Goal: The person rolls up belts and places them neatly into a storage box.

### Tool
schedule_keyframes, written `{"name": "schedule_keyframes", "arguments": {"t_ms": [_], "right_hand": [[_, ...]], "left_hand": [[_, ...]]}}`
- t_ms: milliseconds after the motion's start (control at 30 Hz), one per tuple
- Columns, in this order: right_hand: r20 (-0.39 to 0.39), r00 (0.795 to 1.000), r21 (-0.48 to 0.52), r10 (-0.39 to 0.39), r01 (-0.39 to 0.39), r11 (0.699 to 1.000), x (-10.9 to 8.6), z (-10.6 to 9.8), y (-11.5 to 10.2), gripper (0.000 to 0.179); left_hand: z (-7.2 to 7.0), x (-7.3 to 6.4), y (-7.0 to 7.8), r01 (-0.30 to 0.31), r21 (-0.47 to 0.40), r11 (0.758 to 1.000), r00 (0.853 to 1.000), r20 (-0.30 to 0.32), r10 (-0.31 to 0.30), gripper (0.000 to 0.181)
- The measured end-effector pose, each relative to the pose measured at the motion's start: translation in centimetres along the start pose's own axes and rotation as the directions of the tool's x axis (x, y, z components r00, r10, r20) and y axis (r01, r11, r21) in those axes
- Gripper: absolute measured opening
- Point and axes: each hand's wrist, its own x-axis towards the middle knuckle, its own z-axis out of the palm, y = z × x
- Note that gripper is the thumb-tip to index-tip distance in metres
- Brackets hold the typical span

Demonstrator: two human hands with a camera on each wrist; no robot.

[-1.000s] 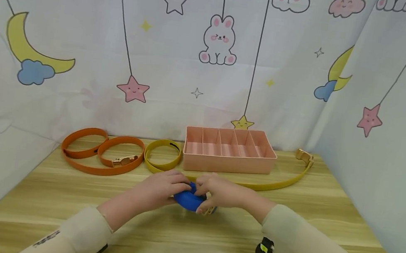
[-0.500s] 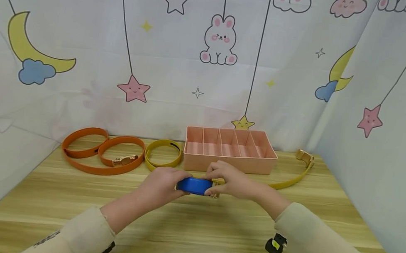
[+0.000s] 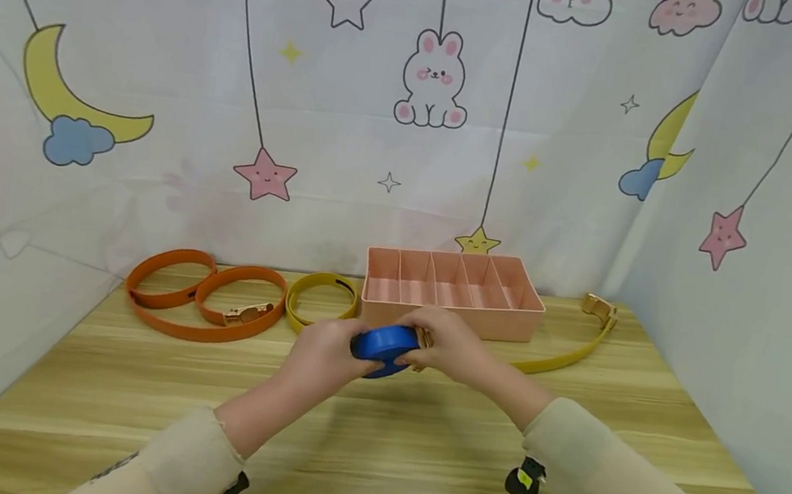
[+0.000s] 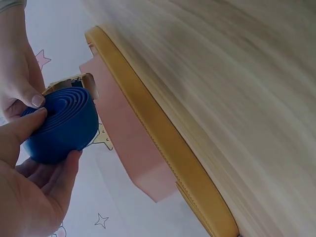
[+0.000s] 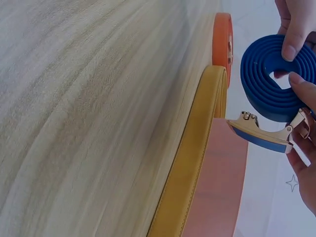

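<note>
A blue belt (image 3: pixel 385 344), rolled into a tight coil, is held above the table between both hands. My left hand (image 3: pixel 326 357) grips the coil's left side, thumb on its flat face and fingers beneath, as the left wrist view shows. My right hand (image 3: pixel 451 346) pinches the other side near the gold buckle (image 5: pixel 264 133), which sticks out from the coil. In the right wrist view the coil (image 5: pixel 264 89) shows its spiral layers and a small hole at the centre.
Behind the hands stands a pink box (image 3: pixel 449 320) with several compartments. A yellow belt (image 3: pixel 559 362) runs in front of it, partly coiled at left, with its buckle at the far right. An orange belt (image 3: pixel 203 333) lies looped at the back left of the wooden table (image 3: pixel 343 453).
The hands have raised the blue coil slightly from the table and turned it. My right hand shifted from the coil's top to its right side by the buckle.
</note>
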Motion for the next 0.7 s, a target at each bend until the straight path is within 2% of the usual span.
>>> {"name": "schedule_keyframes", "arguments": {"t_ms": [100, 233, 400, 567, 700], "right_hand": [[0.024, 1.0, -0.004, 0.01, -0.01, 1.0, 0.1, -0.3, 0.3, 0.035], [0.079, 0.996, -0.003, 0.036, -0.036, 0.999, 0.2, -0.6, 0.8, 0.033], [0.146, 0.988, 0.007, 0.054, -0.056, 0.998, 0.2, -1.1, 1.3, 0.035], [0.202, 0.978, 0.022, 0.055, -0.061, 0.998, 0.4, -1.7, 1.4, 0.035], [0.231, 0.97, 0.043, 0.072, -0.084, 0.996, 0.7, -2.3, 1.5, 0.036]], "left_hand": [[0.0, 0.1, 0.4, 0.017, -0.014, 1.0, 0.999, 0.036, -0.017, 0.041], [-0.2, 0.5, 1.1, 0.022, 0.014, 1.0, 0.994, 0.107, -0.023, 0.05], [-0.5, 0.9, 2.0, -0.013, 0.063, 0.998, 0.981, 0.194, 0.001, 0.053], [-0.4, 1.4, 2.4, -0.06, 0.088, 0.994, 0.977, 0.209, 0.041, 0.045], [-0.5, 1.9, 2.4, -0.054, 0.073, 0.996, 0.981, 0.192, 0.039, 0.042]]}}
